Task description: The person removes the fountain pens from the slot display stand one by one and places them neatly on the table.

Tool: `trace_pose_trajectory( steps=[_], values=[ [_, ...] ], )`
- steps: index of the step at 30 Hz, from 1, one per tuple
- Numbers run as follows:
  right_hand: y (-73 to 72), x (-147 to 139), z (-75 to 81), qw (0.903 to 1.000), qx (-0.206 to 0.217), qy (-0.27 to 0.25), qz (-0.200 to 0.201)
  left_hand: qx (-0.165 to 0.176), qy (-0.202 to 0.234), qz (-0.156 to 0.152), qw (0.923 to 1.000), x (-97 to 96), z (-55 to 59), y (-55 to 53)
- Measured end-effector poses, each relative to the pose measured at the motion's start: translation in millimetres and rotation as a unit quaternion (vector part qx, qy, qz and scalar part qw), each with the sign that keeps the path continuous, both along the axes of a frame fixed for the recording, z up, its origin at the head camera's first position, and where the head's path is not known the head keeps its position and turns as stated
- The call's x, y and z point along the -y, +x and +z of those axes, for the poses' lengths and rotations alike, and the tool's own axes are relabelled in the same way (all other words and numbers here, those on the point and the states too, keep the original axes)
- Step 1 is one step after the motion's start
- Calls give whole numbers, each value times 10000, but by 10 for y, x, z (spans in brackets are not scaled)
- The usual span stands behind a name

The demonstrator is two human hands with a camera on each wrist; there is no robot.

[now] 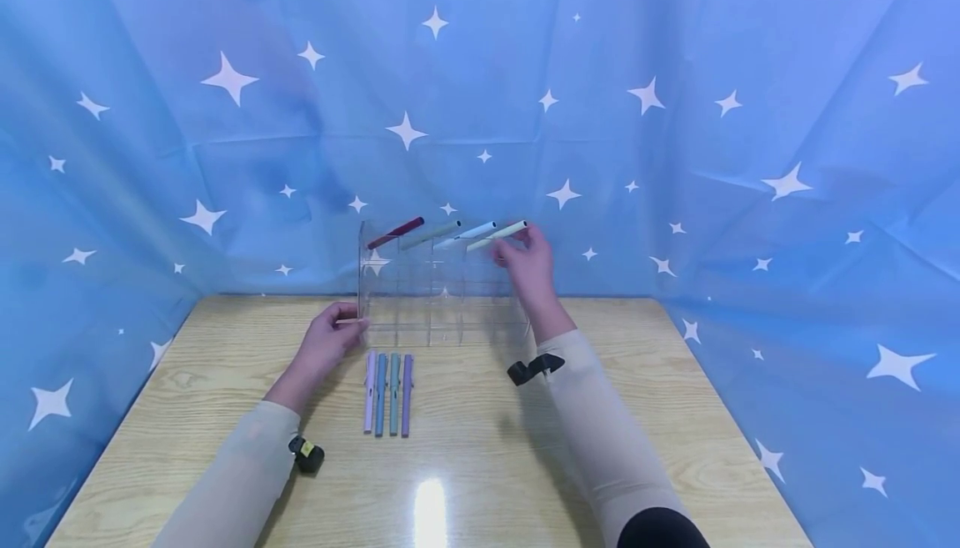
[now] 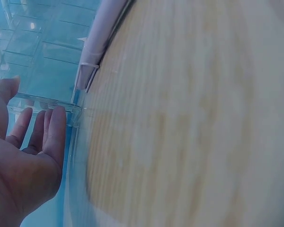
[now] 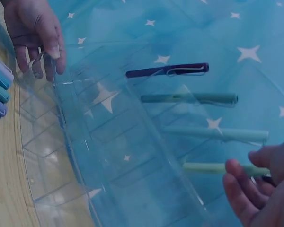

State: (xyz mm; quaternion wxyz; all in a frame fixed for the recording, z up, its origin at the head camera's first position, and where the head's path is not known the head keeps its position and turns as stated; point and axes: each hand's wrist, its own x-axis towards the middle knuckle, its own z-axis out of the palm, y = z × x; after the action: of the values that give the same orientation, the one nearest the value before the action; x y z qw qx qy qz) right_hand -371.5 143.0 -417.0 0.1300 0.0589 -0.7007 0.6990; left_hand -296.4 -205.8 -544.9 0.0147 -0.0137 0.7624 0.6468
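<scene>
Right hand [image 1: 528, 268] pinches pale green pen [image 1: 495, 236] near outer end, upper right of clear rack [image 1: 430, 306], frame centre. Left hand [image 1: 328, 343] grips rack's lower left edge. Best: light pinch, slant matching three neighbouring pens [image 1: 465, 235], rack braced. Four pens [image 1: 393, 394] lie lower, centre-left, on table [image 1: 667, 364].

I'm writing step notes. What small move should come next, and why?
Probably have the right hand release the pale green pen: it slants at the top of the clear rack like the three pens beside it, while the left hand holds the rack's side.
</scene>
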Motion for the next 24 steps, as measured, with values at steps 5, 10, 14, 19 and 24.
trace_pose_trajectory(
  steps=[5,10,14,19,24],
  values=[
    [-69,0,5,9999,44,92,134,25,-16,-16,10000,-2,3,-4],
    [-126,-2,15,9995,103,240,179,31,-104,-4,9999,9,10,-2],
    [-152,-7,15,9992,75,308,226,44,-139,-20,9999,17,10,-14],
    [-177,-4,-5,9998,55,126,137,22,-133,-17,9999,16,11,-8],
    [-177,-9,-43,9992,-203,-277,-206,15,-143,-49,9999,14,8,5]
  ],
)
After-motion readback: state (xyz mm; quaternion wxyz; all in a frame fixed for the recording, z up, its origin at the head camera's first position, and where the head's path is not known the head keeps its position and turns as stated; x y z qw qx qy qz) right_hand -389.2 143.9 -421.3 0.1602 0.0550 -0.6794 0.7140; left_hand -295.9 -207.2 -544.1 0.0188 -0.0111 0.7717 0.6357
